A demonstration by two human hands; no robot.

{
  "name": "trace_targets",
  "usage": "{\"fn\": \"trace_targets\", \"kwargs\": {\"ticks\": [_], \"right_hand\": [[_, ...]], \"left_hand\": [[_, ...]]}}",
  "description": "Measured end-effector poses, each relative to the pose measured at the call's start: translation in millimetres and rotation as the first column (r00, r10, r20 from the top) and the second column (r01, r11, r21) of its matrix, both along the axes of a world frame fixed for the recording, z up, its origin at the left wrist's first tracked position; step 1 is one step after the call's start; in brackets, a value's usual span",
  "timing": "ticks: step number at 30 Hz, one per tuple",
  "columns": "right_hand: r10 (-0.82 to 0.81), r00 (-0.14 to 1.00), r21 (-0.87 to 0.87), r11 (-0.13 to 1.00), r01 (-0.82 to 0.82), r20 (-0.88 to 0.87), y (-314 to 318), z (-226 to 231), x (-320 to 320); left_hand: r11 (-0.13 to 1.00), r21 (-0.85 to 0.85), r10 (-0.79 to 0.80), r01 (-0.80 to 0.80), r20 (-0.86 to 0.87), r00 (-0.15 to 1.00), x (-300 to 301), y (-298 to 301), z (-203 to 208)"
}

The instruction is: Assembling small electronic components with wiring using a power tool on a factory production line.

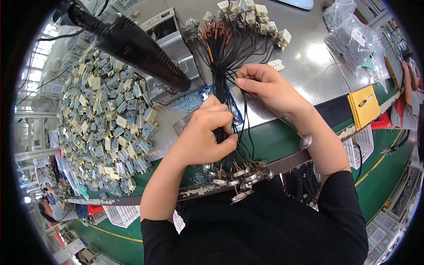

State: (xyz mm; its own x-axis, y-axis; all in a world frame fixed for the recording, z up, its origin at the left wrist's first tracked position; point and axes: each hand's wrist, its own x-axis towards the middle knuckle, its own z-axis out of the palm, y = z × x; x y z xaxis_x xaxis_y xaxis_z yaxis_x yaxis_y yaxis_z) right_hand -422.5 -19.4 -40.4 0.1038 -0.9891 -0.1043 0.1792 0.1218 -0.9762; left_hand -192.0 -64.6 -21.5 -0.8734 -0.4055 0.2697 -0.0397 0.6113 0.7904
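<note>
A bundle of thin black cables (219,70) lies across the bench in front of me, orange-red at its far ends. My left hand (205,132) is closed on cables in the lower part of the bundle, its fingers curled and the thumb tip near the index finger. To the right, my right hand (267,86) pinches a black cable between thumb and fingers beside the bundle's gathered middle. Round metal discs (247,176) cluster at the near cable ends by the bench edge. A single disc (305,141) on a thin cable lies against my right forearm.
A big heap of grey-and-cream plug-like blocks (106,119) covers the left side. A black tubular tool (141,53) slants over a metal box (176,53). Blue screws (187,102) lie beside it. More cream blocks (260,15), clear bags (353,39) and a yellow notebook (365,106) sit beyond and right.
</note>
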Motion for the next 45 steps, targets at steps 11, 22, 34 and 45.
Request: {"fn": "trace_targets", "kwargs": {"ticks": [11, 22, 34, 45], "right_hand": [[0.055, 0.998, 0.045, 0.997, -0.056, 0.042, -0.7, -18.9, -6.5], [0.043, 0.999, 0.002, 0.999, -0.043, 0.012, -1.7, -22.2, 0.3], [-0.144, 0.894, -0.159, 0.984, 0.083, -0.425, -13.8, 16.5, 15.8], [-0.244, 0.954, -0.048, 0.970, 0.240, -0.174, 2.0, 1.3, 7.0]], "left_hand": [[0.940, -0.322, 0.217, -0.116, 0.297, 0.930, -23.1, 8.5, 3.5], [0.969, -0.114, 0.244, -0.220, 0.267, 0.932, -24.2, 8.5, 3.3], [0.964, -0.211, 0.202, -0.159, 0.205, 0.958, -25.9, 12.7, 8.2], [0.991, -0.109, 0.098, -0.077, 0.199, 0.975, -15.0, 6.0, 6.7]]}}
